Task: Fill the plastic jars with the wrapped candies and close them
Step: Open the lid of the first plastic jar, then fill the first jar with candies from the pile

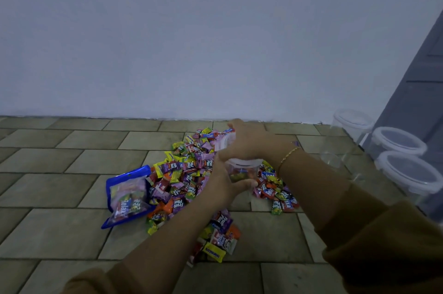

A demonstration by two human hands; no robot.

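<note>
Nearest, the left hand (224, 182) wraps its fingers round a clear plastic jar (242, 171) already holding some candies, steadying it above the candy heap (189, 173) so the mouth stays level. Just beyond, the right hand (247, 142) curls over the jar's rim, gripping what appears to be its lid (224, 141), probably to seat it. Left of the heap lies a blue candy bag (127, 195). Right of the heap, by the wall (215, 41), stand lidded empty jars (398, 142), presumably awaiting filling.

Tiled floor (60, 161), candy pile (187, 173), blue bag (127, 195), lidded jars (398, 142)
</note>
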